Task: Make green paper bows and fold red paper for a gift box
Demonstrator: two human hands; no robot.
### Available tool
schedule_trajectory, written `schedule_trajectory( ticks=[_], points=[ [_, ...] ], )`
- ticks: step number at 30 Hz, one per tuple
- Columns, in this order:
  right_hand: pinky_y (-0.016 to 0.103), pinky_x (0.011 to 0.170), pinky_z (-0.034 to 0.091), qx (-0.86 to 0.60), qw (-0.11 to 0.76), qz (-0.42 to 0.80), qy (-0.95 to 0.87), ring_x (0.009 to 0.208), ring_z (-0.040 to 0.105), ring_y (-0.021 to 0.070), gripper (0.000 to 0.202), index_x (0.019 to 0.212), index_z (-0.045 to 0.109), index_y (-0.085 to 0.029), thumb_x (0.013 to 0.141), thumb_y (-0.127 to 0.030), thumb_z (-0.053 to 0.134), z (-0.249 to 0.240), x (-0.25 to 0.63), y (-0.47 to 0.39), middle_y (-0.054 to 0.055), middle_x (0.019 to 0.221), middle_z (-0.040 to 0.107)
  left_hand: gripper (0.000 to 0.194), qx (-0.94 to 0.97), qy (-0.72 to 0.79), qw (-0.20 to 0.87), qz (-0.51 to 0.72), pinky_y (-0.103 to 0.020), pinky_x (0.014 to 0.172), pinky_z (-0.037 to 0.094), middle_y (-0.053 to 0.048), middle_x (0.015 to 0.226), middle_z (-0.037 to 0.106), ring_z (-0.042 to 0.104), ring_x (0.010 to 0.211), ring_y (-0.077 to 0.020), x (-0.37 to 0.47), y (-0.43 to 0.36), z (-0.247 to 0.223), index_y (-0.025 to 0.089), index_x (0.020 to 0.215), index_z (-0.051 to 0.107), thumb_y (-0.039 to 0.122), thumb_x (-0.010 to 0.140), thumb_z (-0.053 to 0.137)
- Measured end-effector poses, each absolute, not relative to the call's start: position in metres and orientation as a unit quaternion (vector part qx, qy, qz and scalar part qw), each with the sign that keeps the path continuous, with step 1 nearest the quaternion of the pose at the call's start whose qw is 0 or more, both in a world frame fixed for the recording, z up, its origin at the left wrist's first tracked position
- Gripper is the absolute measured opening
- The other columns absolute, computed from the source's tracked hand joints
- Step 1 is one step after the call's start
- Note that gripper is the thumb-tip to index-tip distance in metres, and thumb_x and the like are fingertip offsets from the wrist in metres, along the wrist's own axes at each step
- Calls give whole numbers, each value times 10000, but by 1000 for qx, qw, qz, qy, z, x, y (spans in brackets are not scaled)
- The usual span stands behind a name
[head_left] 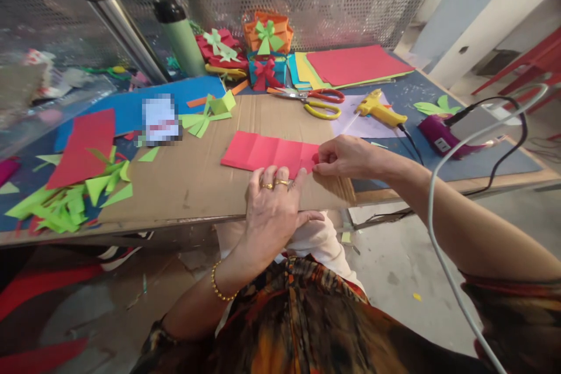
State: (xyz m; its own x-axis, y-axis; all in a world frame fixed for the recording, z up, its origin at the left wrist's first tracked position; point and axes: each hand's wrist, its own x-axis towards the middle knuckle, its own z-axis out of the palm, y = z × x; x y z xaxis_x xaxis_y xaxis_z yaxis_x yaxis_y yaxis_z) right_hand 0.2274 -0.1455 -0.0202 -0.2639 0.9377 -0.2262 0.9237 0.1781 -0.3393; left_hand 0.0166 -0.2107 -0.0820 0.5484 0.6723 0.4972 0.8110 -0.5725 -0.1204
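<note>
A creased red paper strip [272, 152] lies on the brown cardboard [188, 181] near the table's front edge. Across the strip run several fold lines. My left hand [274, 204] rests flat with its fingertips on the strip's lower edge, fingers spread, a ring on two of them. At the strip's right end, my right hand [346, 156] pinches the paper between thumb and curled fingers. Scissors [315, 99] with red and yellow handles lie behind the strip. Right of them, a yellow glue gun [379, 108] lies on a lilac sheet [350, 123].
Green paper scraps [65, 204] and a red sheet [83, 146] are on the left. Behind stand a green bottle [182, 41] and paper decorations [267, 35]. Coloured sheets [359, 64] lie at the back right. A white cable [432, 204] passes over my right arm, near a purple power socket [442, 134].
</note>
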Motion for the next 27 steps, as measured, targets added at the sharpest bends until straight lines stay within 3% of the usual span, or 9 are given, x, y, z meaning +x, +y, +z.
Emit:
schedule_trajectory(
  ticks=[7, 12, 21, 27],
  points=[
    [289, 554, 297, -617, 20, 211, -758, 545, 398, 110, 233, 587, 519, -219, 809, -252, 580, -12, 233, -147, -45, 531, 446, 853, -867, -427, 158, -205, -548, 1104, 400, -183, 1203, 688, 597, 1171, -350, 16, -209, -83, 157, 1418, 677, 821, 933, 451],
    [295, 580, 307, -609, 25, 197, -768, 584, 449, 117, 249, 647, 550, -218, 837, -356, 632, -12, 223, -148, -35, 596, 520, 836, -868, -428, 152, -200, -564, 1116, 391, -190, 1226, 679, 586, 1198, -360, 15, -210, -83, 157, 1449, 653, 799, 949, 459],
    [284, 557, 302, -617, 33, 187, -764, 568, 421, 116, 172, 652, 603, -206, 809, -277, 600, -15, 239, -144, -33, 555, 486, 880, -867, -429, 157, -200, -547, 1107, 390, -185, 1210, 680, 586, 1183, -355, 15, -209, -85, 165, 1442, 659, 841, 912, 469],
    [285, 586, 309, -602, 47, 168, -779, 612, 478, 123, 245, 743, 642, -201, 866, -412, 664, -14, 227, -148, -1, 669, 613, 846, -870, -432, 151, -186, -561, 1108, 371, -189, 1221, 670, 568, 1185, -358, 15, -209, -82, 183, 1464, 645, 820, 949, 433]
  ],
)
